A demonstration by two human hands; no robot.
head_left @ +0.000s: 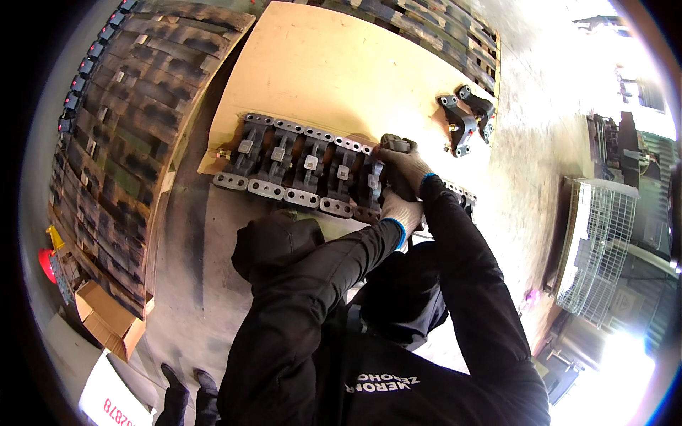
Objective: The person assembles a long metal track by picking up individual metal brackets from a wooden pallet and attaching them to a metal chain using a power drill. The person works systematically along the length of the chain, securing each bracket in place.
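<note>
A row of dark cast-metal brackets (310, 162) with drilled end flanges lies side by side on a cardboard sheet (312, 64). At the right part of this row, my right hand (406, 165), in a pale work glove, is closed round the far end of a dark metal bracket (396, 143). My left hand (400, 211), gloved too, is at the near end of the same bracket, its fingers partly hidden behind the metal. Both hands partly cover the brackets beneath them. Two more dark brackets (465, 124) lie apart at the sheet's far right.
Wooden pallets stand at the left (121, 135) and beyond the sheet (433, 32). A wire mesh cage (597, 245) is on the right. An open cardboard box (110, 316) sits at the lower left, near another person's legs (188, 394).
</note>
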